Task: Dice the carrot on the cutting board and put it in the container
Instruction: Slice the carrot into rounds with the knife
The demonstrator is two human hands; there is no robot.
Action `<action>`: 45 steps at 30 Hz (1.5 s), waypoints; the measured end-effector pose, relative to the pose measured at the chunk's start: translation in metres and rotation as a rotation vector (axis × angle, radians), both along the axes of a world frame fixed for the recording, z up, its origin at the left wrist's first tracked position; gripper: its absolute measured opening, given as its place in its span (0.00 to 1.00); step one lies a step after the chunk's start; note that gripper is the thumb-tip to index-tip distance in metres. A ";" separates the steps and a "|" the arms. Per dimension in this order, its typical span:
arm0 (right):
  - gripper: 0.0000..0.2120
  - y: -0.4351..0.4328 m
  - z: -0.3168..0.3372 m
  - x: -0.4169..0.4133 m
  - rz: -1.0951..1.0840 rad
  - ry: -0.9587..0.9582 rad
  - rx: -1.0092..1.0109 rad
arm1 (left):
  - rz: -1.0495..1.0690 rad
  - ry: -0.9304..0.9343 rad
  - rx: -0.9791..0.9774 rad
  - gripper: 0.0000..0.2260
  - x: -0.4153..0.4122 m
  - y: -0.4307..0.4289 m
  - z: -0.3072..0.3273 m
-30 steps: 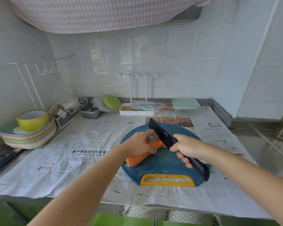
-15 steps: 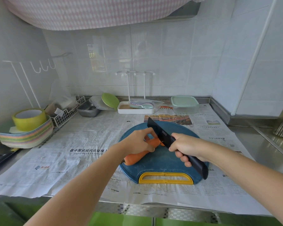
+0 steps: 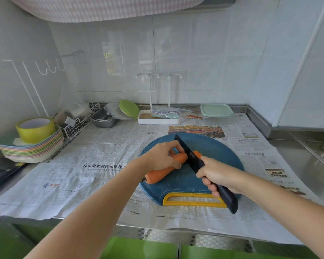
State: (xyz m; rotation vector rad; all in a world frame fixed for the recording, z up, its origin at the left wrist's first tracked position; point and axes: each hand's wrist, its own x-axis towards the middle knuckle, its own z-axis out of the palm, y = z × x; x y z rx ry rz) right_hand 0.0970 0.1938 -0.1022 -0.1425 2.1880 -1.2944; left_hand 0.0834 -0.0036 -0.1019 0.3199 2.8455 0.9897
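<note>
- Step in hand: first crosswise cuts. The carrot [image 3: 157,174] lies on the blue cutting board [image 3: 219,146], thick end toward the near-left rim, and is mostly whole, so the task looks early.
- The black knife [image 3: 189,156] has its blade down across the carrot's far end; a small end piece [image 3: 197,153] shows just beyond the blade.
- To do it well: keep the blade upright, press straight down to the board, and keep the fingertips tucked back from the edge. The round carrot could roll, so hold it firmly.
- Left hand [image 3: 161,157]: reaches in from the near left, palm down, fingers curled over the carrot and gripping it just beside the blade.
- Right hand [image 3: 219,172]: fingers wrapped round the knife handle, forearm coming in from the near right, handle end over the board's yellow grip.
- Container [image 3: 216,114]: clear with a green lid on, at the back of the counter, well apart from the board. It likely needs opening before the dice go in.
</note>
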 end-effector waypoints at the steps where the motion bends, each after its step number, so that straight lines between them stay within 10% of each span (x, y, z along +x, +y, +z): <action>1: 0.34 -0.001 -0.001 -0.001 -0.007 0.002 -0.004 | 0.001 0.000 -0.002 0.17 0.001 0.000 0.000; 20: 0.01 0.004 0.028 0.006 0.034 0.106 0.056 | 0.012 0.031 -0.073 0.18 0.008 0.003 0.003; 45: 0.07 0.008 0.037 0.003 0.055 0.009 0.036 | 0.004 0.025 -0.075 0.18 0.008 0.004 0.003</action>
